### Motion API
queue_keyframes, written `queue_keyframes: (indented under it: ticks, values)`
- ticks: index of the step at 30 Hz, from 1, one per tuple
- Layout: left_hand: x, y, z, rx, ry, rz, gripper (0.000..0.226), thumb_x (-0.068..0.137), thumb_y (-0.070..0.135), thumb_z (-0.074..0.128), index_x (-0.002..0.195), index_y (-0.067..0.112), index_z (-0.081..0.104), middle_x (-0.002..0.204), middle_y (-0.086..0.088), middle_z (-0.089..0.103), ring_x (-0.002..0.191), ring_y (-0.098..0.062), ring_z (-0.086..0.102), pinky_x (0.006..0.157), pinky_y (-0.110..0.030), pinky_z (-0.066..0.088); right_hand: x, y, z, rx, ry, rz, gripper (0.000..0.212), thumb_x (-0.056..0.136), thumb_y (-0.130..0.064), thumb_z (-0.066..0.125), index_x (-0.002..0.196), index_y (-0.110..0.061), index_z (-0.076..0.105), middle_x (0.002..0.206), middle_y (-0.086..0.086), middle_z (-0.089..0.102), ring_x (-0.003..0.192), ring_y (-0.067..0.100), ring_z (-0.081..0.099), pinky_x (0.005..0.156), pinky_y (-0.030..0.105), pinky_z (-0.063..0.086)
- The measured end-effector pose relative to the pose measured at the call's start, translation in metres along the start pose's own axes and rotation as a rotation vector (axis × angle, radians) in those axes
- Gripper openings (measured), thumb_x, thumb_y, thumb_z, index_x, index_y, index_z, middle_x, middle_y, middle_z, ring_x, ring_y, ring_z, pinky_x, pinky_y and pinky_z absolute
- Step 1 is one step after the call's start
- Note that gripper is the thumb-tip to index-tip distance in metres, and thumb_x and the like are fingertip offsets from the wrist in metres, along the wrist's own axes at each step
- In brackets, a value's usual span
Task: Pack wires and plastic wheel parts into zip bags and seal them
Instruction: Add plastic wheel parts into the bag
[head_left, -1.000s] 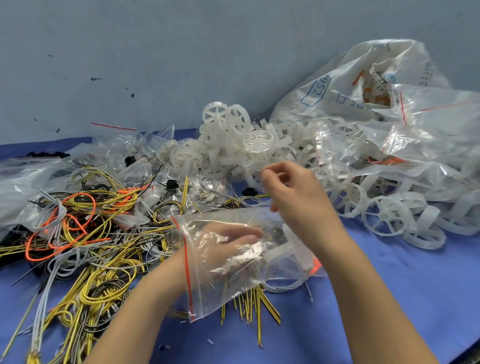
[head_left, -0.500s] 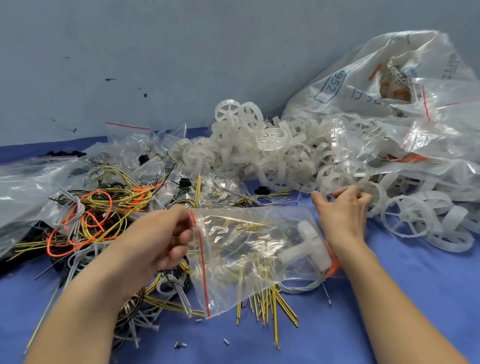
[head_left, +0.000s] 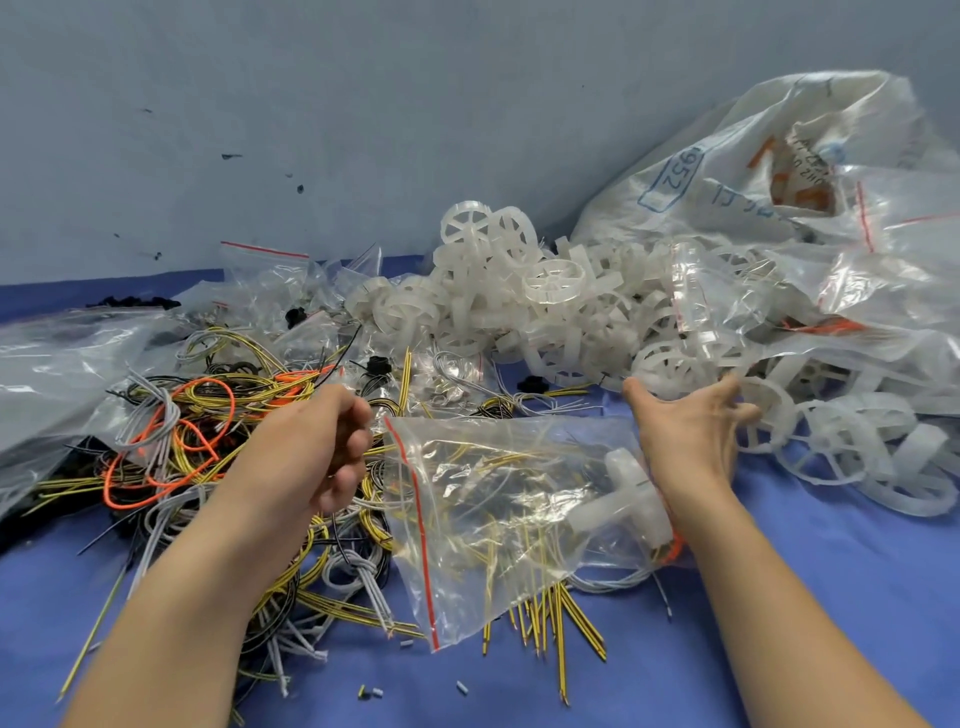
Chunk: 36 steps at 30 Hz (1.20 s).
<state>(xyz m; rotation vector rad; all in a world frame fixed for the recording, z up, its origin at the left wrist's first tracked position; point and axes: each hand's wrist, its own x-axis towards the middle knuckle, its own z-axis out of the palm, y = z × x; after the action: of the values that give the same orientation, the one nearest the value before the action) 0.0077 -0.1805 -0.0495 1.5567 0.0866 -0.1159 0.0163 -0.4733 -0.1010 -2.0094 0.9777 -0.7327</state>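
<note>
Left hand (head_left: 317, 447) kept a curled grip on the red-striped mouth of the zip bag (head_left: 498, 519), which lay on the counter (head_left: 779, 623) just right of that grip. Right hand (head_left: 691, 431) had fingers spread, holding nothing, touching the wheel pile (head_left: 545, 312).

Bare blue table (head_left: 831, 597) front right: passable. Wire tangle (head_left: 218, 415) blocks left; wheel pile (head_left: 545, 312) (plus bags) blocks rear.
</note>
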Motion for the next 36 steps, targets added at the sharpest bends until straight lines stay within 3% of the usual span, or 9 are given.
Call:
queue_keyframes:
  ticks: [6,9,11,13,16,20,27,32,36]
  values:
    - [-0.003,0.002,0.005,-0.009,0.061,0.096,0.025,0.088,0.024,0.048,0.067,0.022,0.062,0.054,0.004,0.051,0.037,-0.01,0.038,0.034,-0.016,0.026,-0.012,-0.026,-0.029,0.099,-0.019,-0.133,0.086,0.075,-0.064,0.065,0.135,-0.008,0.04,0.119,0.009,0.035,0.089,0.029,0.045,0.076,0.035,0.036]
    - [-0.01,0.008,0.009,0.002,0.038,0.274,0.033,0.094,0.028,0.048,0.069,0.031,0.068,0.059,0.007,0.052,0.041,-0.007,0.039,0.034,-0.017,0.028,-0.031,-0.051,-0.047,0.352,-0.346,-0.256,0.087,0.064,-0.08,0.061,0.13,-0.024,0.048,0.119,-0.004,0.053,0.098,0.013,0.058,0.078,0.033,0.047]
    - [-0.016,0.012,0.015,-0.013,-0.009,0.378,0.03,0.099,0.035,0.046,0.079,0.034,0.069,0.061,0.008,0.053,0.044,-0.005,0.039,0.035,-0.016,0.028,-0.046,-0.066,-0.056,0.467,-0.612,-0.375,0.074,0.064,-0.081,0.059,0.119,-0.033,0.053,0.096,-0.017,0.067,0.085,-0.001,0.064,0.07,0.019,0.051]
    - [-0.021,0.016,0.02,-0.031,-0.094,0.418,0.028,0.099,0.048,0.044,0.091,0.036,0.068,0.064,0.008,0.053,0.045,-0.006,0.038,0.035,-0.016,0.028,-0.061,-0.076,-0.061,0.472,-0.782,-0.494,0.065,0.069,-0.078,0.057,0.117,-0.035,0.058,0.073,-0.026,0.067,0.068,-0.008,0.063,0.063,0.008,0.048]
    - [-0.03,0.018,0.026,-0.031,-0.253,0.409,0.037,0.091,0.063,0.043,0.107,0.038,0.065,0.069,0.004,0.057,0.044,-0.008,0.04,0.036,-0.017,0.031,-0.075,-0.081,-0.061,0.462,-0.918,-0.58,0.062,0.07,-0.075,0.056,0.118,-0.036,0.061,0.068,-0.025,0.062,0.066,-0.004,0.06,0.068,0.008,0.049]
    - [-0.037,0.017,0.027,-0.011,-0.294,0.425,0.027,0.091,0.056,0.05,0.098,0.036,0.068,0.069,0.003,0.057,0.043,-0.01,0.042,0.037,-0.017,0.03,-0.085,-0.082,-0.058,0.459,-0.948,-0.591,0.052,0.072,-0.065,0.066,0.116,-0.037,0.066,0.081,-0.02,0.056,0.069,-0.004,0.056,0.066,0.009,0.044]
    - [-0.034,0.016,0.0,-0.089,-0.264,0.382,0.023,0.091,0.046,0.06,0.083,0.026,0.067,0.064,0.002,0.053,0.043,-0.011,0.041,0.039,-0.018,0.03,-0.097,-0.085,-0.049,0.431,-0.962,-0.671,0.07,0.079,-0.076,0.057,0.138,-0.039,0.05,0.116,-0.014,0.059,0.089,0.001,0.066,0.077,0.02,0.054]
    - [-0.021,0.014,-0.036,-0.071,-0.06,0.152,0.033,0.096,0.029,0.048,0.068,0.019,0.064,0.051,0.001,0.025,0.036,-0.011,0.025,0.039,-0.016,0.024,-0.106,-0.087,-0.041,0.223,-0.676,-0.703,0.05,0.086,-0.069,0.048,0.119,-0.032,0.056,0.095,-0.015,0.06,0.082,-0.004,0.059,0.069,0.019,0.045]
    - [-0.024,0.007,-0.044,0.093,-0.171,-0.031,0.036,0.098,0.031,0.047,0.072,0.01,0.059,0.049,-0.001,0.021,0.039,-0.013,0.021,0.04,-0.017,0.022,-0.13,-0.085,-0.038,0.017,-0.745,-0.722,0.045,0.086,-0.065,0.055,0.12,-0.036,0.048,0.093,-0.017,0.05,0.083,0.001,0.053,0.069,0.025,0.042]
